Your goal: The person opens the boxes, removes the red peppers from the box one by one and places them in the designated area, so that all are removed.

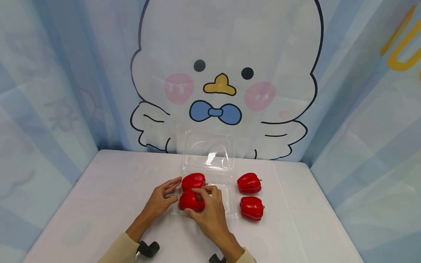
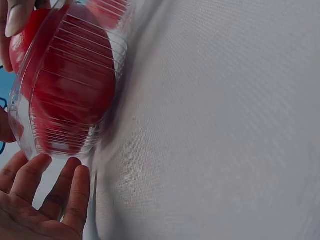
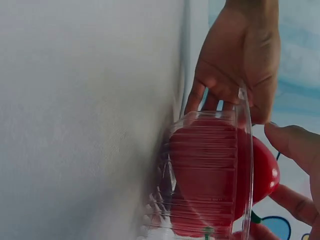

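A clear plastic clamshell box [image 1: 232,199] lies on the table with its lid raised at the back. Two red bell peppers sit in its left half, a rear pepper [image 1: 192,180] and a front pepper [image 1: 189,201]. My right hand [image 1: 212,215] grips the front pepper from above, thumb at its near side and fingers over the far side. In the right wrist view this pepper [image 3: 264,170] shows above the box rim. With fingers extended, my left hand [image 1: 159,200] touches the box's left side; in the left wrist view its fingertips meet the ribbed wall [image 2: 75,125].
Two more red bell peppers, one farther back [image 1: 249,183] and one nearer [image 1: 251,208], lie on the table right of the box. The open lid [image 1: 208,151] stands before a curtain [image 1: 279,47] printed with a cartoon bird. Curtains also flank both sides of the white table [image 1: 125,182].
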The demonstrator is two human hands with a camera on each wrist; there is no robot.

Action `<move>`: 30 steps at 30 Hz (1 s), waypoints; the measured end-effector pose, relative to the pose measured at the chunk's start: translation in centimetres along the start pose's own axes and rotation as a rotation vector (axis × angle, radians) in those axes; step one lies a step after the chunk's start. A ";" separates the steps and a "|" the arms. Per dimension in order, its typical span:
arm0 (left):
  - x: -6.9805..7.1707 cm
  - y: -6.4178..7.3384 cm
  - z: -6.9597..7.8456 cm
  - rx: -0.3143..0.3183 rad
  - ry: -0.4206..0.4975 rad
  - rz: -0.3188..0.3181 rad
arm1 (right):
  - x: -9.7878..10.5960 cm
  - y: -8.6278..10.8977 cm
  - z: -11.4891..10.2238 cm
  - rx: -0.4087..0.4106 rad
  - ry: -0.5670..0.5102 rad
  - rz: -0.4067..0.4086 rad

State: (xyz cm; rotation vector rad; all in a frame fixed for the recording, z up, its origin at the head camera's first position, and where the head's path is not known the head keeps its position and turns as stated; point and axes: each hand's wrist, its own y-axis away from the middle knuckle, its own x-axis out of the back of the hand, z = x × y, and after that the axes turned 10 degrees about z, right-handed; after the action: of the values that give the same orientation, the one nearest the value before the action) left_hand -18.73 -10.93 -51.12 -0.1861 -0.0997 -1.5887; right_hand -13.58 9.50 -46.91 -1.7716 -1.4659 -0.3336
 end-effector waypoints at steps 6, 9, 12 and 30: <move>0.0 -0.1 0.0 -0.013 -0.006 -0.003 | -0.4 -0.4 0.4 -0.037 0.023 -0.037; 0.0 0.0 0.1 -0.014 -0.007 0.001 | -0.5 -0.5 0.6 -0.044 0.023 -0.049; -0.1 0.1 0.3 -0.007 -0.002 -0.001 | -0.5 -0.5 0.7 -0.042 0.011 -0.049; -0.5 0.4 0.4 0.006 -0.023 0.028 | 0.2 -1.1 2.3 -0.164 -0.142 -0.078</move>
State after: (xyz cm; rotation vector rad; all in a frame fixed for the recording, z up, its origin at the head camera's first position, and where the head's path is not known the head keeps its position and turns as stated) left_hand -18.35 -10.42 -50.84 -0.2003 -0.1187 -1.5583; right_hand -15.10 11.27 -47.82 -1.9033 -1.6513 -0.3843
